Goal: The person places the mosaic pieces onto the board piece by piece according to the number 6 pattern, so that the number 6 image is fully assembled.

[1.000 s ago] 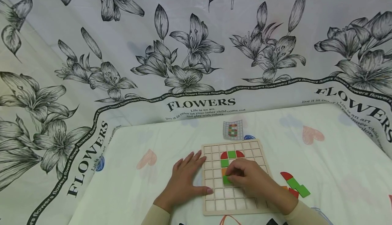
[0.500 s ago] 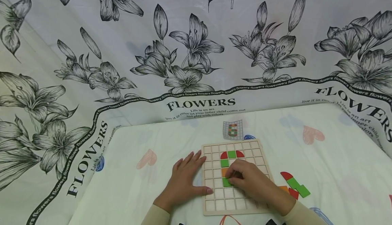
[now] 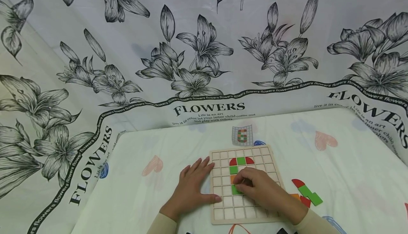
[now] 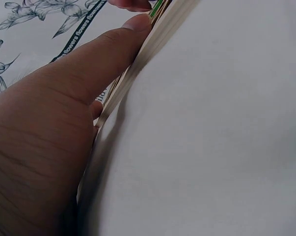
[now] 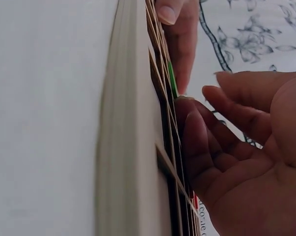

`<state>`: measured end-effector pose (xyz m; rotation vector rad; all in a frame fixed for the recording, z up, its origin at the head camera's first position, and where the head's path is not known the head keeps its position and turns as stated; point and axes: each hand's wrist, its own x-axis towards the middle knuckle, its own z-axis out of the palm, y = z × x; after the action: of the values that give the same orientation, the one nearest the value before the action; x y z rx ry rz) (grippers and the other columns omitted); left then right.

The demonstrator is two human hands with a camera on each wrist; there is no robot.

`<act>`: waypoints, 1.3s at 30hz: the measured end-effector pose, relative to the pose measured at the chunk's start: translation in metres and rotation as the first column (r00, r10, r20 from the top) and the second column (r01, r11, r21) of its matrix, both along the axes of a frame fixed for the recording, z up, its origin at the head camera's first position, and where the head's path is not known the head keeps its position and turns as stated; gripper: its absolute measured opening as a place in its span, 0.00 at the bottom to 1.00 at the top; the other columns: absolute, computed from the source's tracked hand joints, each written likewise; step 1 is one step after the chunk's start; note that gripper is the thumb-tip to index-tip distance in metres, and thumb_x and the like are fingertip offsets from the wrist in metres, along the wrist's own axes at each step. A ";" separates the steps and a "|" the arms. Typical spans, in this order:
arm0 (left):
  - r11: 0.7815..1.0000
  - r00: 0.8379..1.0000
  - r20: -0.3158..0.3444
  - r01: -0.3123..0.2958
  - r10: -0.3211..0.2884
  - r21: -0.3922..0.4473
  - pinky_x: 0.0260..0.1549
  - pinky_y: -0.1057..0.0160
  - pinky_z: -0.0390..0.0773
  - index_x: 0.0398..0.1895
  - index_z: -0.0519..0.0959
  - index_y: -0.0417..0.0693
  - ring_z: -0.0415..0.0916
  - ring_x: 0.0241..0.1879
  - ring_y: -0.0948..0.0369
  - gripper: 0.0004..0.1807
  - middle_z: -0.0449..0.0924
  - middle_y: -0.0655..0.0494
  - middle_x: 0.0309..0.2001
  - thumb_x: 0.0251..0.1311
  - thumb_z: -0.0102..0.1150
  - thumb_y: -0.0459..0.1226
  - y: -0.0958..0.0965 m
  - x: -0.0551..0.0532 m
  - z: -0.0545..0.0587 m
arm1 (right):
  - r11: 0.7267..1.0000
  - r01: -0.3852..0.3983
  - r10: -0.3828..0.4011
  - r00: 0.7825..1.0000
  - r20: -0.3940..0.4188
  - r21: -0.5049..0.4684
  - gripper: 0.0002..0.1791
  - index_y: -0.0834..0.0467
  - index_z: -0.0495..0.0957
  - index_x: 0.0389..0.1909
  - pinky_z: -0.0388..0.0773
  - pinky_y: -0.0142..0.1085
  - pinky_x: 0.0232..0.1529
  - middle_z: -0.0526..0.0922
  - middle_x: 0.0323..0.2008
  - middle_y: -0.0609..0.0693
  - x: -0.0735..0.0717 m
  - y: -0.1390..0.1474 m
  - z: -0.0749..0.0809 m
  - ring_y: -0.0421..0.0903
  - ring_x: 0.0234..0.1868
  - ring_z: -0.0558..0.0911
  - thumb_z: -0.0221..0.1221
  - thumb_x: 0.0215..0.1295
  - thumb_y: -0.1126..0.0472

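Observation:
The left hand (image 3: 192,185) lies spread at the left side of a wooden grid board (image 3: 228,212). Its thumb rests on the board's rim, with the other fingertips at the left edge. Over the middle of the board, the right hand (image 3: 262,187) has curled fingers and holds the right edge of a green square tile (image 3: 236,189) lying in a cell. In the right wrist view, its fingertips meet the end of that green tile (image 5: 173,78). Above it sit an orange tile (image 3: 233,179) and another green tile (image 3: 234,169). A top row has a green tile (image 3: 241,160) between red quarter-round tiles (image 3: 249,160).
Loose tiles lie right of the board: a red quarter-round (image 3: 298,182), green ones (image 3: 315,199), another red piece (image 3: 305,201) and an orange piece (image 3: 295,195) partly behind the right wrist. A pattern card (image 3: 242,135) lies beyond the board on the printed cloth (image 3: 188,138).
The green tile under the right hand has shifted slightly down and now sits squarer in its cell. The right fingers have moved little, and the left hand has stayed put.

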<state>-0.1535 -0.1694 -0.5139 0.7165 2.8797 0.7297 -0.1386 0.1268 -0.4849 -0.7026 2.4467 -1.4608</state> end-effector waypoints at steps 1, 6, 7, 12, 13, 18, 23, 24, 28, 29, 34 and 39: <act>1.000 1.000 0.003 -0.001 0.001 -0.004 0.78 0.39 0.42 0.87 0.63 0.64 0.41 0.86 0.59 0.62 0.50 0.68 0.87 0.52 0.66 0.79 0.000 0.000 0.000 | 1.000 0.001 -0.001 1.000 0.006 -0.007 0.01 0.48 0.86 0.45 0.81 0.36 0.42 0.83 0.39 0.37 0.000 0.000 0.000 0.40 0.39 0.81 0.68 0.77 0.57; 1.000 1.000 0.007 -0.005 0.005 -0.011 0.78 0.39 0.41 0.87 0.63 0.65 0.40 0.86 0.60 0.62 0.49 0.69 0.87 0.51 0.66 0.79 0.000 0.000 -0.001 | 0.996 0.011 -0.001 0.994 0.105 -0.089 0.07 0.50 0.86 0.49 0.80 0.36 0.43 0.85 0.39 0.42 -0.002 0.004 0.000 0.44 0.40 0.83 0.65 0.80 0.52; 1.000 1.000 0.004 -0.004 0.004 -0.010 0.78 0.39 0.41 0.87 0.63 0.65 0.40 0.86 0.60 0.62 0.50 0.69 0.87 0.51 0.66 0.79 0.000 0.000 -0.001 | 0.994 0.010 0.004 0.992 0.128 -0.110 0.09 0.52 0.86 0.50 0.81 0.36 0.44 0.85 0.39 0.44 -0.003 0.005 0.001 0.46 0.40 0.83 0.64 0.81 0.52; 1.000 1.000 -0.003 -0.003 0.003 -0.006 0.77 0.37 0.43 0.87 0.64 0.65 0.42 0.86 0.58 0.61 0.51 0.68 0.87 0.51 0.66 0.79 0.000 0.000 -0.001 | 0.968 -0.012 0.062 0.979 0.194 -0.250 0.13 0.61 0.84 0.52 0.83 0.38 0.47 0.86 0.41 0.55 -0.005 0.011 0.007 0.54 0.43 0.85 0.57 0.86 0.55; 1.000 1.000 -0.001 -0.004 0.004 -0.005 0.77 0.37 0.43 0.87 0.64 0.65 0.43 0.86 0.57 0.61 0.51 0.68 0.87 0.51 0.66 0.79 0.001 0.000 -0.001 | 0.964 -0.014 0.068 0.978 0.198 -0.264 0.14 0.61 0.83 0.52 0.83 0.39 0.47 0.86 0.41 0.57 -0.005 0.013 0.009 0.56 0.44 0.85 0.56 0.87 0.55; 1.000 1.000 -0.006 -0.007 0.007 -0.002 0.77 0.36 0.43 0.87 0.64 0.64 0.43 0.85 0.56 0.61 0.52 0.67 0.86 0.51 0.66 0.79 0.001 0.000 -0.002 | 0.951 0.009 0.064 0.972 0.228 -0.308 0.18 0.65 0.82 0.53 0.85 0.42 0.49 0.86 0.47 0.60 -0.006 0.019 0.015 0.58 0.49 0.85 0.51 0.89 0.54; 1.000 1.000 -0.007 -0.008 0.008 -0.013 0.77 0.37 0.43 0.87 0.64 0.65 0.43 0.86 0.57 0.61 0.52 0.67 0.86 0.51 0.66 0.79 0.001 0.000 -0.001 | 0.947 0.053 0.026 0.971 0.239 -0.318 0.23 0.68 0.80 0.60 0.85 0.44 0.52 0.85 0.51 0.61 -0.007 0.025 0.023 0.60 0.52 0.84 0.46 0.91 0.52; 1.000 1.000 -0.006 -0.009 0.009 -0.015 0.77 0.37 0.43 0.87 0.64 0.65 0.43 0.86 0.57 0.61 0.52 0.68 0.86 0.51 0.66 0.79 0.001 0.000 -0.001 | 0.944 0.061 0.022 0.969 0.247 -0.324 0.24 0.68 0.79 0.60 0.85 0.44 0.53 0.85 0.51 0.61 -0.007 0.026 0.025 0.61 0.52 0.84 0.45 0.91 0.51; 1.000 1.000 -0.003 -0.009 0.009 -0.013 0.77 0.37 0.43 0.87 0.64 0.65 0.42 0.86 0.57 0.61 0.51 0.68 0.86 0.51 0.66 0.79 0.001 0.000 -0.001 | 0.936 0.072 0.017 0.968 0.248 -0.346 0.28 0.70 0.77 0.63 0.85 0.45 0.54 0.83 0.52 0.62 -0.007 0.031 0.031 0.63 0.53 0.83 0.42 0.92 0.49; 1.000 1.000 -0.004 -0.009 0.009 -0.011 0.77 0.37 0.43 0.87 0.64 0.65 0.43 0.86 0.57 0.61 0.51 0.68 0.86 0.51 0.66 0.79 0.001 0.000 -0.001 | 0.935 0.067 0.019 0.972 0.236 -0.349 0.28 0.71 0.77 0.63 0.85 0.45 0.54 0.83 0.53 0.61 -0.007 0.033 0.032 0.63 0.53 0.83 0.40 0.93 0.50; 1.000 1.000 -0.010 -0.007 0.007 -0.004 0.77 0.36 0.44 0.87 0.64 0.65 0.43 0.86 0.56 0.61 0.52 0.68 0.86 0.52 0.66 0.79 0.001 0.000 -0.003 | 0.931 0.032 0.032 0.985 0.168 -0.364 0.29 0.72 0.74 0.66 0.85 0.44 0.54 0.82 0.55 0.65 -0.008 0.040 0.034 0.61 0.55 0.83 0.34 0.93 0.52; 1.000 1.000 -0.005 -0.006 0.006 -0.006 0.77 0.37 0.43 0.87 0.64 0.65 0.43 0.86 0.57 0.61 0.51 0.68 0.87 0.52 0.66 0.79 0.000 0.001 -0.002 | 0.923 0.047 0.024 0.984 0.179 -0.381 0.32 0.70 0.74 0.66 0.84 0.44 0.55 0.78 0.58 0.72 -0.010 0.047 0.037 0.68 0.56 0.81 0.30 0.93 0.51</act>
<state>-0.1528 -0.1690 -0.5155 0.7105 2.8888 0.7204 -0.1484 0.1734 -0.4483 -0.5916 2.0524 -1.9446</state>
